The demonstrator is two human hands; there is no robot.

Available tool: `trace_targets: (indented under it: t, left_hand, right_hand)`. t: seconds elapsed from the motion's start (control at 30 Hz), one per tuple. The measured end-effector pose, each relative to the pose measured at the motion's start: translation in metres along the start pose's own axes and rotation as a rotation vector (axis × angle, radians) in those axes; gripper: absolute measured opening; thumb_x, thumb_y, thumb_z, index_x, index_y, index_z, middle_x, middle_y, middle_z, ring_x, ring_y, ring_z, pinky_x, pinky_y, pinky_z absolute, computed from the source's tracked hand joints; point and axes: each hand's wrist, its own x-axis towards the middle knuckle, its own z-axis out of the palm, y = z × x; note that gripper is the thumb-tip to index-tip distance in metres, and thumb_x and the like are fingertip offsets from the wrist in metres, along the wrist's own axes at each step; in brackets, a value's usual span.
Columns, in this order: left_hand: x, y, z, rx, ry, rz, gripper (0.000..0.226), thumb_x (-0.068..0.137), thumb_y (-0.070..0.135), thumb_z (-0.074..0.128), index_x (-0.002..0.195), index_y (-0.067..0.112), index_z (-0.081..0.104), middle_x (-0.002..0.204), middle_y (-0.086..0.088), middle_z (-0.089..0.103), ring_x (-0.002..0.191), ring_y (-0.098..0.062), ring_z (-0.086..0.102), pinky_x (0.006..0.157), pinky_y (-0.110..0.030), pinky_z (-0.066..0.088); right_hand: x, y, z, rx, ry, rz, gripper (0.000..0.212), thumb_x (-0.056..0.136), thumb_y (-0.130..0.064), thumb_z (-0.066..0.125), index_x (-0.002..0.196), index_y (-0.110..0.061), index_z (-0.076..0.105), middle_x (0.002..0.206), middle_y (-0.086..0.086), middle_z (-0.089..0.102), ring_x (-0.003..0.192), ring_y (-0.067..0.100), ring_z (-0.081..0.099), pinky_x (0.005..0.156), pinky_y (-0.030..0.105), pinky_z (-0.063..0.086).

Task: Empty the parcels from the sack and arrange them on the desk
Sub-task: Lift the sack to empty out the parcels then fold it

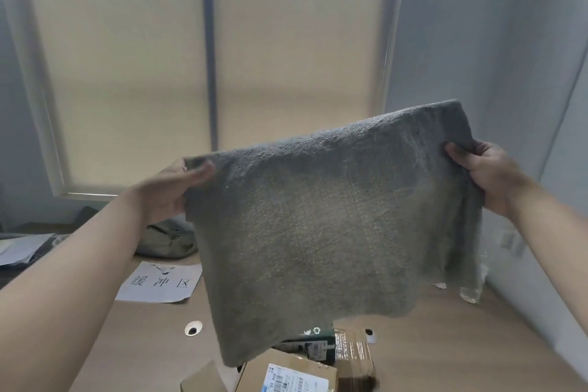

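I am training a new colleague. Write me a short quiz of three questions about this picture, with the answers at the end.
1. True or false: the grey sack lies flat on the desk.
2. Look at the left hand and the right hand. Which grips the sack? A) left only B) right only C) both
3. Fill the gap: the cardboard parcels lie on the desk, ____ the hanging sack.

Key: 1 false, it is held up in the air; 2 C; 3 below.
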Motion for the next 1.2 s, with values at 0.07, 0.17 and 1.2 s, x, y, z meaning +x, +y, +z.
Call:
trace_targets:
  t: [0.07, 0.17, 1.2]
  left_hand:
    - [-0.004, -0.01, -0.001, 0.073, -0.105, -0.08, 0.082, 0.061, 0.015, 0.096, 0.132, 0.011, 0.055, 0.118, -0.02, 0.072, 0.094, -0.028, 0.075, 0.071, -0.047, 0.063]
    - [-0.01, -0.014, 0.004, 0.072, -0.13, -0.129, 0.083, 0.045, 0.008, 0.101, 0.118, 0.007, 0.061, 0.093, -0.016, 0.077, 0.078, -0.023, 0.076, 0.063, -0.036, 0.064]
    - [0.018, 0.002, 0.002, 0.234, 0.149, 0.127, 0.031, 0.093, -0.004, 0.062, 0.104, 0.022, 0.074, 0.095, -0.003, 0.063, 0.081, -0.011, 0.05, 0.062, -0.019, 0.049]
  right_hand:
    - [0.002, 0.0, 0.0, -0.008, 0.001, -0.008, 0.058, 0.053, -0.046, 0.08, 0.1, -0.014, 0.07, 0.078, -0.001, 0.078, 0.065, 0.013, 0.073, 0.06, 0.028, 0.062]
    - [0.003, -0.001, 0.0, -0.008, 0.002, -0.02, 0.058, 0.054, -0.048, 0.079, 0.1, -0.015, 0.07, 0.079, -0.002, 0.078, 0.065, 0.011, 0.073, 0.058, 0.025, 0.061]
    - [0.018, 0.019, -0.027, -0.352, -0.11, -0.07, 0.034, 0.074, 0.006, 0.077, 0.098, -0.018, 0.068, 0.093, 0.007, 0.068, 0.081, 0.013, 0.062, 0.068, 0.011, 0.055]
